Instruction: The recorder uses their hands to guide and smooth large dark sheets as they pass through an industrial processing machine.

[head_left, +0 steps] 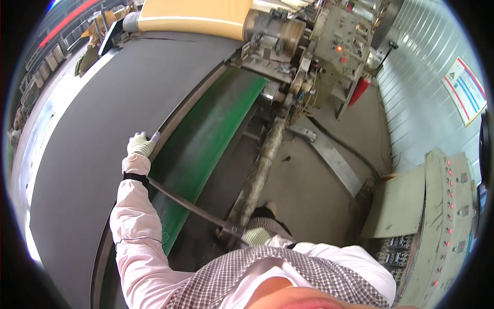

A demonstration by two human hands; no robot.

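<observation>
My left hand (141, 144), in a pale striped glove with grey fingertips, lies at the right edge of a wide dark grey sheet (87, 170). Its thumb stands apart from the other fingers along the dark rail (177, 110) that borders the sheet. Low in the middle, my right hand (257, 236), in a similar glove, is close to my body beside a metal bracket (234, 228). The fingers of that hand are mostly hidden, so any hold on the bracket cannot be made out. A thin metal bar (188, 204) runs from the bracket to the rail.
A green belt (218, 129) runs below the rail. Ahead are a large yellow roll (193, 18) and a machine panel (342, 44) with lit lamps. A worn pipe (265, 162) crosses near my legs. On the right stands a control cabinet (437, 221) with exposed wiring; a metal plate (334, 162) slants over the floor.
</observation>
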